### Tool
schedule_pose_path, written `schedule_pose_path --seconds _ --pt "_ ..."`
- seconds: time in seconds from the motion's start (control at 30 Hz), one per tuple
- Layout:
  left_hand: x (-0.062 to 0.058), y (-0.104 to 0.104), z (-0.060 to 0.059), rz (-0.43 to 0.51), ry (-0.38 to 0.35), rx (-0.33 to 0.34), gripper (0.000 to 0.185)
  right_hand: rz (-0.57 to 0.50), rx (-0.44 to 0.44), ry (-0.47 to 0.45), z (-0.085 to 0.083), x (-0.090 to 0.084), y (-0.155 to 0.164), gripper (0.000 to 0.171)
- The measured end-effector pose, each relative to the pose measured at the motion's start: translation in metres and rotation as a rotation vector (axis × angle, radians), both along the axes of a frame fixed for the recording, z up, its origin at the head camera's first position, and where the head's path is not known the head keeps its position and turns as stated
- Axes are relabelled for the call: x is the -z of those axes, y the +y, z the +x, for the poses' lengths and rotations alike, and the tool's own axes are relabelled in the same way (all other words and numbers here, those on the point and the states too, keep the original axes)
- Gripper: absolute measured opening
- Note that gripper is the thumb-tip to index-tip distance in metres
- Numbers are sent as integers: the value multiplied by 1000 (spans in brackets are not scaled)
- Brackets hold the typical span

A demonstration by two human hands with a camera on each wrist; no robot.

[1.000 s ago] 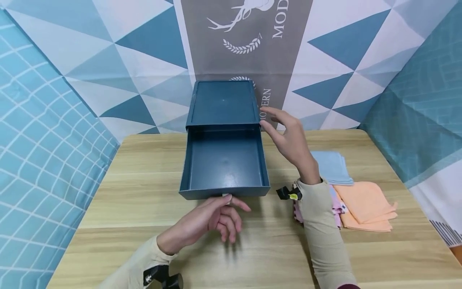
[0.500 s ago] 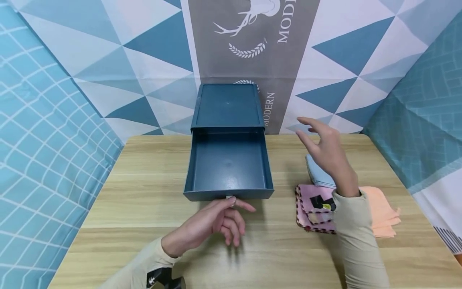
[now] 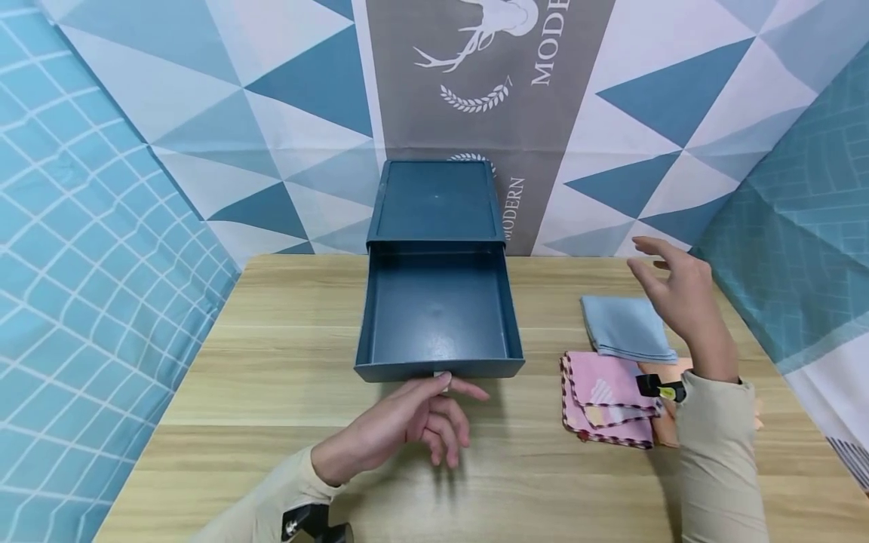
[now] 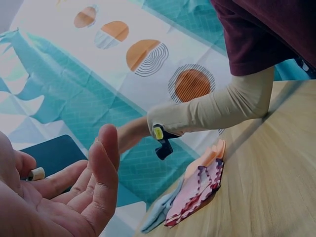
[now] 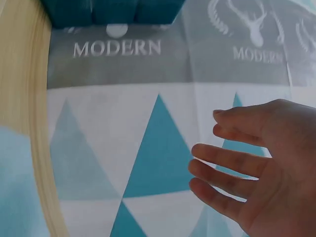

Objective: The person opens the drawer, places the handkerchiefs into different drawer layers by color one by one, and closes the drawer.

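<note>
A dark blue drawer box [image 3: 437, 200] stands at the back of the table, its drawer [image 3: 437, 317] pulled out toward me with nothing inside. My left hand [image 3: 407, 418] is under the drawer's front, pinching its small pale knob [image 4: 37, 174] between thumb and index finger while the other fingers hang loosely bent. My right hand [image 3: 686, 290] hovers at the right, thumb and fingers apart and nothing in them. Near it lie a folded light blue cloth [image 3: 627, 328], a folded pink cloth with a dark checked edge [image 3: 604, 381] and an orange cloth [image 3: 668, 431], partly hidden by the right forearm.
The wooden table [image 3: 271, 362] reaches back to a wall hanging with triangles and a deer print [image 3: 475, 113]. Blue patterned cloth [image 3: 88, 226] hangs along the left side, and teal cloth [image 3: 801, 226] along the right.
My right hand has left the box's right side and moved right, past the cloths, uncovering the pink one. The left hand keeps its hold on the knob, and the drawer stays out.
</note>
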State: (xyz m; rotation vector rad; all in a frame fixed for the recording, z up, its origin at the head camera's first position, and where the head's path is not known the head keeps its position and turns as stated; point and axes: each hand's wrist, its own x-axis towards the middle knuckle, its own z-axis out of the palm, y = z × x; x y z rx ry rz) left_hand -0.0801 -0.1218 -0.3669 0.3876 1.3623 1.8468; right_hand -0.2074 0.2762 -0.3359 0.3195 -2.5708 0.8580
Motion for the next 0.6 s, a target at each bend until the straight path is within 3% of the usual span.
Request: schedule_pose_path --seconds 0.27,0.6 --pt "-1 -1 2 -3 4 -3 56 12 23 -163 -8 14 24 49" --pt "0 2 2 -20 15 -2 57 91 11 -365 -29 57 70 49"
